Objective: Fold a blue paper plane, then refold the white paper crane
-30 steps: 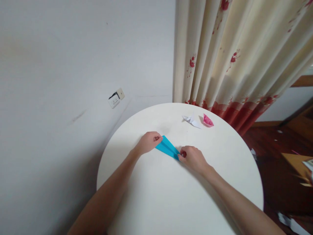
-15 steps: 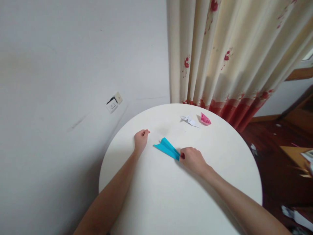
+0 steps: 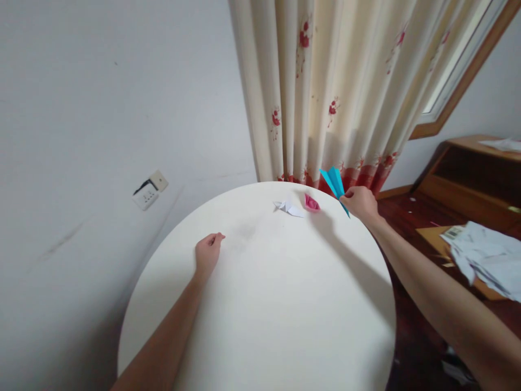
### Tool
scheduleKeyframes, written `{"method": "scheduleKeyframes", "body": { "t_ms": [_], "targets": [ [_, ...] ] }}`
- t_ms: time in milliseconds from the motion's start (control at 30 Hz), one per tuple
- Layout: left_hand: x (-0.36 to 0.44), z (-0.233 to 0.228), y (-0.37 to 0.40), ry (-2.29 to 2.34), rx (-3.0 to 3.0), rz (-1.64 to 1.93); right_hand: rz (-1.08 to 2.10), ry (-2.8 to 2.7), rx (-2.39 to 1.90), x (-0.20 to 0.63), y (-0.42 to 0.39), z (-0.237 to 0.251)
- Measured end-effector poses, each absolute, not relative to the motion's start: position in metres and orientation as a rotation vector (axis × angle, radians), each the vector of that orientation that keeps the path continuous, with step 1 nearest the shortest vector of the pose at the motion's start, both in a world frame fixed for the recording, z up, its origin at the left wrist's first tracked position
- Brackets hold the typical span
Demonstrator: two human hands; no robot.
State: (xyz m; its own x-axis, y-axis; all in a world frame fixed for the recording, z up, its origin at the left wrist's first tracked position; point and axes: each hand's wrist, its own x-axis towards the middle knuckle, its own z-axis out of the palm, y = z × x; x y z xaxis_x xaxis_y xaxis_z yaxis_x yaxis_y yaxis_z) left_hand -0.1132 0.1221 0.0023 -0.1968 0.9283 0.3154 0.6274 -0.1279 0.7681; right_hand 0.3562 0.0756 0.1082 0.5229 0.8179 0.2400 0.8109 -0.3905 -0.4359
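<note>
Seen from the head camera, we hold a folded blue paper plane (image 3: 334,181) up in our right hand (image 3: 360,203), fingers pinched shut on its lower edge, at the far right rim of the round white table (image 3: 277,304); the plane is lifted clear of the tabletop, nose tilted up and to the left against the hem of the curtain (image 3: 342,87). Our left hand (image 3: 207,253) rests on the table well apart from the right, fingers loosely curled in on themselves and holding nothing. Near the far edge, just left of the raised plane, lie two small folded paper figures close together, a white one (image 3: 290,207) and a pink one (image 3: 311,203). The cream curtain carries red flower prints and a red band along its bottom. On the grey wall to the left we see a white socket plate (image 3: 150,190), partly pulled away from the wall; no lettering can be read on it. At the right, loose white papers (image 3: 484,255) lie over a brown board above the dark wood floor, and any print on them is too blurred to read.
</note>
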Motion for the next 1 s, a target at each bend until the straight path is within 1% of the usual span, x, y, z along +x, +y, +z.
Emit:
{"method": "scheduleKeyframes", "body": {
  "t_ms": [100,267,533,733,867,933,1000],
  "targets": [
    [-0.111,0.005,0.120,1.819,1.727,1.241,0.071,-1.332,-2.342,0.370,0.103,0.083],
    [-0.111,0.008,0.119,1.850,1.713,1.223,0.147,-1.383,-2.385,0.366,0.131,0.047],
    [-0.112,0.004,0.121,1.848,1.701,1.199,0.212,-1.446,-2.399,0.361,0.144,0.034],
    [-0.112,0.005,0.117,1.796,1.728,1.227,0.221,-1.395,-2.395,0.362,0.133,0.041],
    [-0.107,0.016,0.112,1.694,1.765,1.310,0.130,-1.326,-2.327,0.366,0.115,0.068],
    [-0.100,0.027,0.107,1.592,1.843,1.345,0.033,-1.332,-2.221,0.361,0.103,0.086],
    [-0.088,0.038,0.097,1.538,2.000,1.308,-0.121,-1.385,-1.966,0.345,0.089,0.102]
  ]
}}
